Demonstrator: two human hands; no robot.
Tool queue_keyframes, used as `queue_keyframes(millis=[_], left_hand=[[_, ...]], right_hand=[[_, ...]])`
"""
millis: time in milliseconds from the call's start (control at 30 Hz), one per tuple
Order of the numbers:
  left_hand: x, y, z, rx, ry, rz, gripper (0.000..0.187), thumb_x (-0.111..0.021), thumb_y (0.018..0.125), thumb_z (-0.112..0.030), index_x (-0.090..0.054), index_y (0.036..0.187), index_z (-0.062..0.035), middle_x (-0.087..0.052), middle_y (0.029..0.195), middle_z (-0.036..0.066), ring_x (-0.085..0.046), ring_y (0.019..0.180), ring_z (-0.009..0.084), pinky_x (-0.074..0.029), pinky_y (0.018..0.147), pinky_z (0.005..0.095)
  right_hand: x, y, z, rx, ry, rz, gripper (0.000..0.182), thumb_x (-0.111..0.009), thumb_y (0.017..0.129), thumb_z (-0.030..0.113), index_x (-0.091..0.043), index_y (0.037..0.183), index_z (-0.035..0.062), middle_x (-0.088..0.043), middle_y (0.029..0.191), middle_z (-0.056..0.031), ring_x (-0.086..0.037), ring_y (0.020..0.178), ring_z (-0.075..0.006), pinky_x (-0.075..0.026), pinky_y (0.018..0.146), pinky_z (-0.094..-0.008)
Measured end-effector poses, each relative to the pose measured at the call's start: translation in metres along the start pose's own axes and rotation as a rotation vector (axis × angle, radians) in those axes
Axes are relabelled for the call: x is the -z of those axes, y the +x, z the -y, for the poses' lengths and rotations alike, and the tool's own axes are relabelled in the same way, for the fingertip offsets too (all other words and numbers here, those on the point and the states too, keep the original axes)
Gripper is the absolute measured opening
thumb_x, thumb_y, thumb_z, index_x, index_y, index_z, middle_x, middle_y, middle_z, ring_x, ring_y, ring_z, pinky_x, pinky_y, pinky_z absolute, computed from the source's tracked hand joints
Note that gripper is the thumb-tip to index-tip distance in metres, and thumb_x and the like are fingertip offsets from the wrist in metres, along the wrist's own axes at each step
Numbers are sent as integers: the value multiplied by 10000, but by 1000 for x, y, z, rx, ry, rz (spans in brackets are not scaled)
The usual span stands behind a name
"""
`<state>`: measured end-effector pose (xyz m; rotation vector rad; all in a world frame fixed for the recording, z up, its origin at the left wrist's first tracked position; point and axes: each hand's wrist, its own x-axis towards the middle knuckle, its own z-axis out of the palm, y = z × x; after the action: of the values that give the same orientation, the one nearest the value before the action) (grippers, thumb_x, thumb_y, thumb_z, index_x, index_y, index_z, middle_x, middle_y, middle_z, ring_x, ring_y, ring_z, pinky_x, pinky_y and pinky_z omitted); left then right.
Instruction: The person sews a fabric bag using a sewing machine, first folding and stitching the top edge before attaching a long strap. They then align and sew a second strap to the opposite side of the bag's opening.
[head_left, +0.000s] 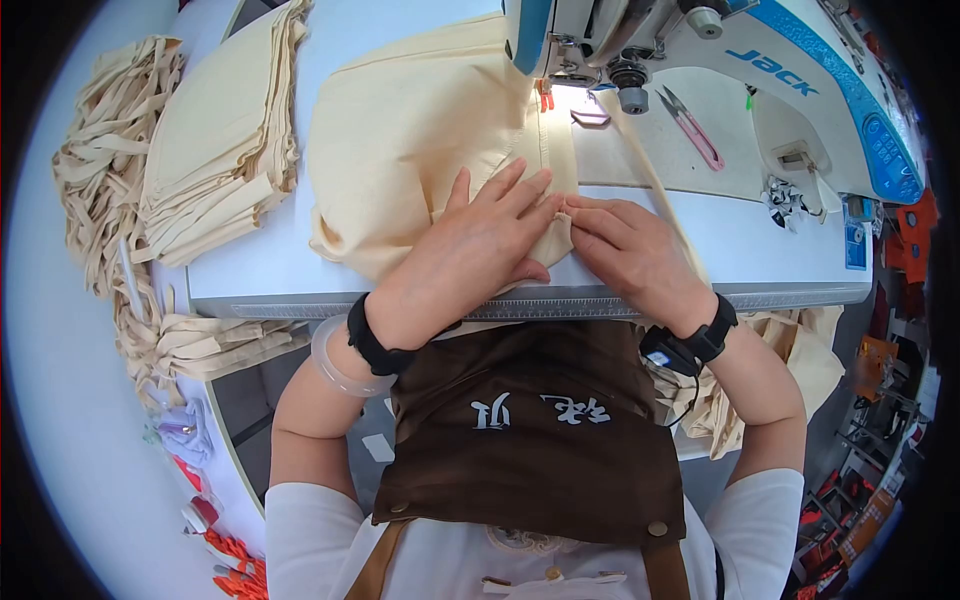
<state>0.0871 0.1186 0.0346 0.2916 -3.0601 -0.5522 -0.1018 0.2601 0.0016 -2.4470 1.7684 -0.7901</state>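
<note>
A cream fabric piece [410, 140], sewn like a bag, lies on the white table under the needle area of a sewing machine [790, 60]. My left hand [480, 235] rests on it with the fingers spread, pressing the cloth down. Close by on the right, my right hand [630, 245] pinches the edge of the same fabric near the seam. The two hands almost meet at that edge. Behind the right hand, a narrow cream strap [640, 150] runs from the machine toward the table's front edge. Red presser parts [545, 97] stand over the cloth.
Pink-handled thread snips [692, 128] lie on the machine bed, right of the needle. To the left are a stack of folded cream fabric [215, 140] and a heap of cream straps [110, 150]. A ruler strip [400, 306] lines the table's front edge. More cream cloth [790, 370] hangs at lower right.
</note>
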Motion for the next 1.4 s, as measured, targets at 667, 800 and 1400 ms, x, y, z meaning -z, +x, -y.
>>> queue_keyframes(millis=[667,800,1400], left_hand=[[0,49,58,-94,-136,-221,416,-802,810,-192,-632,1139,-3,-605,1203,158,-605,1048,368,-502,884,413],[-1,50,70,60,-206,-326,263,-753,837,-124,-621,1028,-1,-618,1078,169,-613,983,372,-503,846,403],[7,-1,-21,-159,96,-505,193,-622,765,-22,-542,936,-61,-580,857,97,-574,814,292,-474,718,400]], right_hand=[[-6,35,-46,-38,-125,-120,205,-710,807,79,-673,1008,75,-668,1128,-15,-608,1126,-233,-470,955,-382],[-6,35,-50,-53,-82,-116,224,-696,825,69,-677,1049,69,-675,1147,-23,-608,1134,-242,-472,949,-389],[11,41,-2,-15,-93,-138,394,-737,771,75,-635,1152,80,-634,1235,-95,-571,1233,-281,-395,1090,-469]])
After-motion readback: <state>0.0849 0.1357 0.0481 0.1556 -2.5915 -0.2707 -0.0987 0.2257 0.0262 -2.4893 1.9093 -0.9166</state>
